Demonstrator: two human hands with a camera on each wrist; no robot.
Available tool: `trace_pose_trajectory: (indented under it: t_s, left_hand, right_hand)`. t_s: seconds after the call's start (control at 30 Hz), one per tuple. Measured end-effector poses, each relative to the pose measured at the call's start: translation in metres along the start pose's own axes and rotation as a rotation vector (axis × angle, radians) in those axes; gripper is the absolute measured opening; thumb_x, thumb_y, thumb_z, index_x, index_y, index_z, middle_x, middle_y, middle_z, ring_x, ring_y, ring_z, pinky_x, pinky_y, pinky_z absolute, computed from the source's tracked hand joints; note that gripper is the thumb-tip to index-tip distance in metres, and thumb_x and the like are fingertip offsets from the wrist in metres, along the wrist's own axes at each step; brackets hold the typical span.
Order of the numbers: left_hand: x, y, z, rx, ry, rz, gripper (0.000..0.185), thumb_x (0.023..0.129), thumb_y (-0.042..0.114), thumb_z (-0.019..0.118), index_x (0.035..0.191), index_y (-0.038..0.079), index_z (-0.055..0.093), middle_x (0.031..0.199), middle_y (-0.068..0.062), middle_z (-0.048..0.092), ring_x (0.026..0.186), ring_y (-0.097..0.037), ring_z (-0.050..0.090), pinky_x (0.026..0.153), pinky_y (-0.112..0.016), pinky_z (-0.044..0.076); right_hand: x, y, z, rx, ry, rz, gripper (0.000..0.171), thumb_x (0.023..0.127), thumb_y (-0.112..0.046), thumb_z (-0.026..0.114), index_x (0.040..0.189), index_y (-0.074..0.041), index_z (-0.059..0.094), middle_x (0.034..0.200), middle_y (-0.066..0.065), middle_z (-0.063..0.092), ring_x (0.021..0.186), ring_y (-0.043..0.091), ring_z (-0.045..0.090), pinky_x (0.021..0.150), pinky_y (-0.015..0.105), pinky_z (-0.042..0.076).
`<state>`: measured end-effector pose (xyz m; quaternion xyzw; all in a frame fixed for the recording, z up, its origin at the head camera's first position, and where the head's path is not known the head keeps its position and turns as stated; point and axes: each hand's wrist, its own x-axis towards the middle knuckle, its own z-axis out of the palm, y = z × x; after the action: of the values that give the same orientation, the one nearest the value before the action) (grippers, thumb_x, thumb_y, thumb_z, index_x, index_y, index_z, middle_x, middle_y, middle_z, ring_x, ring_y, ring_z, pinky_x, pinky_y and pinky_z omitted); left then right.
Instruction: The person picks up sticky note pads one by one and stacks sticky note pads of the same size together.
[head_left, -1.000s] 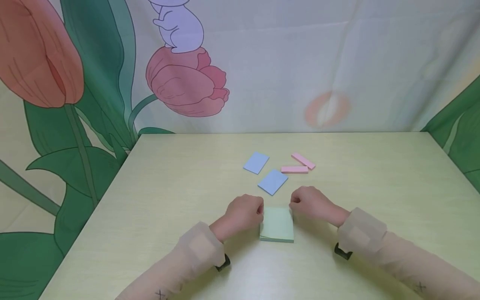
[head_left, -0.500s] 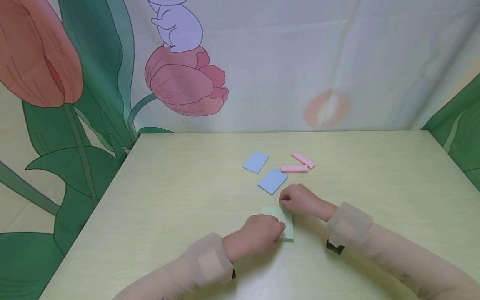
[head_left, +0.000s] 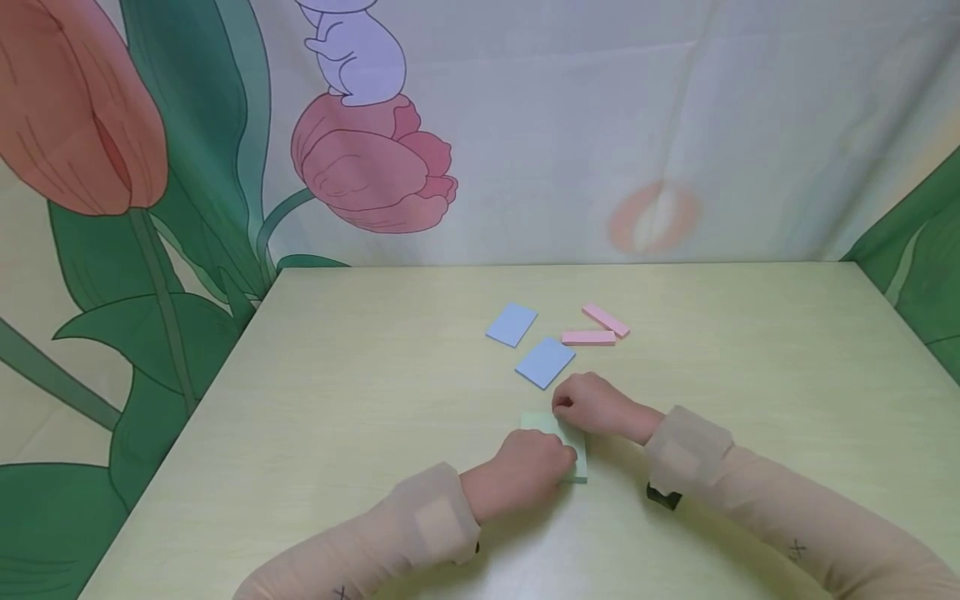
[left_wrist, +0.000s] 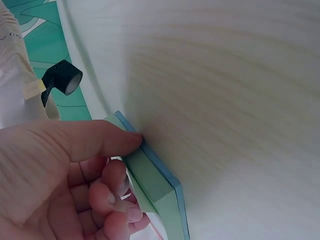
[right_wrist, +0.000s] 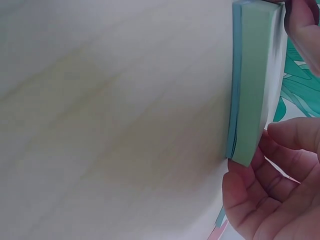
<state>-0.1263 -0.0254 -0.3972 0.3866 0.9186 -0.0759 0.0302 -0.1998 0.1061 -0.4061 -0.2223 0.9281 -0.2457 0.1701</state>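
A square pad of pale green sticky notes [head_left: 538,422] lies on the table, with a bluish layer along its bottom showing in both wrist views. My left hand [head_left: 525,468] covers its near left part. In the left wrist view the thumb [left_wrist: 117,140] presses the pad's side [left_wrist: 152,182], and the other fingers curl over its top. My right hand [head_left: 596,406] is at the far edge. Seen from the right wrist, its thumb and index finger pinch at the corner of the pad [right_wrist: 256,75], the other fingers curled beside it.
Beyond the pad lie two blue rectangular note pads, one nearer [head_left: 546,363] and one farther [head_left: 512,325]. To their right are two narrow pink strips, one level [head_left: 588,338] and one slanted [head_left: 607,320], meeting at one end. A flower-printed cloth [head_left: 540,150] hangs behind the table [head_left: 360,375].
My left hand has moved right and toward me, from the pad's left edge to over its top. My right hand has shifted left along the far edge. The blue and pink pieces stay put.
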Motion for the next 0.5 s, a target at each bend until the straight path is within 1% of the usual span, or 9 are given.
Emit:
trace_pose_trajectory:
  t_s: [0.3, 0.5]
  left_hand:
    - [-0.0002, 0.0010, 0.0017, 0.028, 0.012, 0.010, 0.009, 0.078, 0.012, 0.059, 0.070, 0.017, 0.056, 0.056, 0.005, 0.047, 0.046, -0.007, 0.032, 0.037, -0.022, 0.029]
    - [-0.0005, 0.0012, 0.0014, 0.027, 0.012, 0.003, 0.010, 0.077, 0.013, 0.059, 0.069, 0.017, 0.056, 0.056, 0.005, 0.047, 0.046, -0.008, 0.032, 0.036, -0.022, 0.029]
  right_hand:
    - [0.0006, 0.0004, 0.0037, -0.034, 0.011, -0.015, 0.016, 0.081, -0.005, 0.052, 0.075, -0.008, 0.067, 0.066, -0.001, 0.058, 0.062, 0.011, 0.047, 0.060, 0.022, 0.039]
    - [0.0009, 0.0006, 0.0049, -0.045, 0.019, -0.023, 0.017, 0.080, -0.004, 0.051, 0.070, -0.009, 0.065, 0.063, -0.001, 0.055, 0.059, 0.011, 0.045, 0.057, 0.022, 0.037]
